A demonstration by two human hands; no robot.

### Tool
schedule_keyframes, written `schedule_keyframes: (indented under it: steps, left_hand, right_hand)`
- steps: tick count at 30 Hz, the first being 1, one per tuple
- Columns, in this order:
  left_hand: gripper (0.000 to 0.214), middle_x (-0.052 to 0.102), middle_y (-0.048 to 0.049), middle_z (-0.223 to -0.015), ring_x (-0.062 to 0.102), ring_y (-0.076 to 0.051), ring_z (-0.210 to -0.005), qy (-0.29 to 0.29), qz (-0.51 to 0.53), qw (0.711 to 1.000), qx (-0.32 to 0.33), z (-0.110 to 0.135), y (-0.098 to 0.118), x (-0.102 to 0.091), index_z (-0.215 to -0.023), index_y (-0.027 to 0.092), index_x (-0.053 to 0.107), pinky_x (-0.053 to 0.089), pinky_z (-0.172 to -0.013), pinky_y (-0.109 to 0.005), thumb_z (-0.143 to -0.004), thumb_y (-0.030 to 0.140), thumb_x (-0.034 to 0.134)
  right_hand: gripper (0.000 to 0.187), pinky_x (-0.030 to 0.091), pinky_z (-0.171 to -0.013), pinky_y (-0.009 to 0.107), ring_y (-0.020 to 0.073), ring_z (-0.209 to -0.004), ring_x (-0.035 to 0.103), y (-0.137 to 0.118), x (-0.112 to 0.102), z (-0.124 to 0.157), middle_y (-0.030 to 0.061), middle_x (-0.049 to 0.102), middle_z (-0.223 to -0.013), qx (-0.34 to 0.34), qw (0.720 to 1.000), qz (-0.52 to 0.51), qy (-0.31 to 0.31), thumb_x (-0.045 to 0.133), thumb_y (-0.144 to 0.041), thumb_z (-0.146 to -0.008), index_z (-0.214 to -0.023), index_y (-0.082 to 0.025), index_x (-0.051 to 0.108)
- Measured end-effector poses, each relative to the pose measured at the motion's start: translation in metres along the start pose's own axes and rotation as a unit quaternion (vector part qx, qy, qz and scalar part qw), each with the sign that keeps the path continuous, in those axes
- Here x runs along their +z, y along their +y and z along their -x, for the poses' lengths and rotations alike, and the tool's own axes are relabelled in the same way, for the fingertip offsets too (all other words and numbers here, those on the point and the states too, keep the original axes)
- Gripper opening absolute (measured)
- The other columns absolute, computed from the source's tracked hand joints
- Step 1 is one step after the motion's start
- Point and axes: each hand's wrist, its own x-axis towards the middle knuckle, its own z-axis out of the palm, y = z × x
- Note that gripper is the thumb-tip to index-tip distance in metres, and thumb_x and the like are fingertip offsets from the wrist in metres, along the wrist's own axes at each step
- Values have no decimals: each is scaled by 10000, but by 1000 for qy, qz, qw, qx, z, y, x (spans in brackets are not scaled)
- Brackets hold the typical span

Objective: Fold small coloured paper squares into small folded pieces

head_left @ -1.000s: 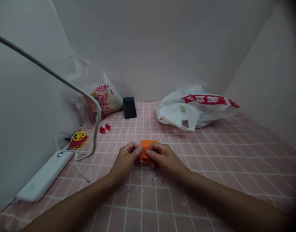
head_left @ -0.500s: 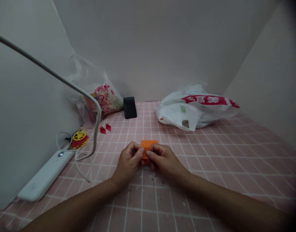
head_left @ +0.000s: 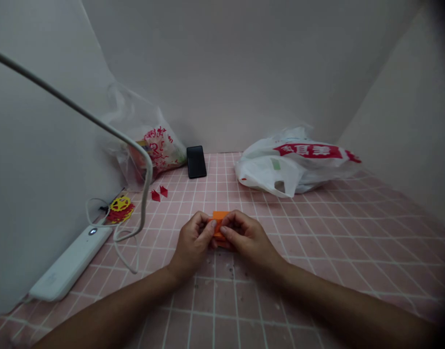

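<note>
A small piece of orange paper, with folded layers along its near side, is held between both hands just over the tiled surface. My left hand pinches its left side, thumb on top and fingers beneath. On the right side, my right hand grips it with the thumb and bent forefinger close together. The two thumbs are near each other over the paper. Much of the paper is covered by the fingers, so its exact folds cannot be made out.
Pink tiles cover the surface. Two small red pieces, yellow and red cut-outs, a white power bank and a cable lie left. Behind are a black phone, a clear bag and a white bag.
My right hand has shifted slightly up and left over the paper, covering more of its right far corner. My left hand stays nearly in place, still pinching.
</note>
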Motion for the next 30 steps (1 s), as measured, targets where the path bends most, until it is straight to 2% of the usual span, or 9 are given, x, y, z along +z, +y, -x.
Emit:
schedule_keyframes:
  steps: [6, 11, 14, 18, 24, 30]
  left_hand:
    - [236, 599, 42, -670, 584, -87, -534, -7, 50, 998, -29, 0, -1, 1, -832, 173, 521, 487, -521, -204, -843, 378, 638]
    - [264, 605, 33, -705, 610, -93, -556, 3, 68, 997, -38, 0, 1, 3, -834, 171, 516, 523, -545, -216, -809, 375, 682]
    - [302, 615, 33, -745, 615, -97, -557, 11, 92, 995, -39, 1, 3, 4, -901, 184, 499, 530, -540, -223, -781, 365, 710]
    - [321, 581, 53, -724, 607, -101, -576, 20, 92, 995, -13, 2, 3, 5, -986, 206, 482, 526, -545, -216, -787, 320, 707]
    - [198, 591, 11, -846, 620, -116, -718, 47, 47, 997, 40, 3, 2, 5, -909, 198, 541, 526, -608, -207, -800, 272, 687]
    - [119, 595, 9, -829, 602, -115, -704, 31, 14, 997, 66, 5, 4, 3, -905, 200, 551, 507, -634, -216, -837, 242, 639]
  right_hand:
    - [114, 502, -608, 287, 143, -655, 597, -1, 1, -2, -5, 594, -717, 15, 999, 41, 29, 628, -269, -800, -766, -192, 552]
    - [102, 508, -610, 288, 140, -639, 608, -3, 4, -2, -17, 592, -700, 35, 999, 1, 35, 625, -249, -768, -762, -195, 538]
    - [105, 506, -605, 280, 134, -629, 606, -5, 5, -1, -19, 601, -695, 41, 998, -9, 40, 629, -246, -756, -755, -195, 538]
    - [117, 493, -591, 262, 115, -596, 596, -8, 7, -1, -36, 591, -659, 52, 997, -34, 38, 635, -237, -745, -730, -191, 528]
    - [146, 501, -598, 254, 96, -571, 595, -8, 9, -2, -54, 581, -646, 61, 994, -85, 42, 661, -228, -716, -720, -185, 522]
    - [115, 498, -590, 262, 112, -580, 598, -9, 8, -1, -42, 591, -643, 56, 996, -49, 49, 643, -220, -721, -719, -189, 533]
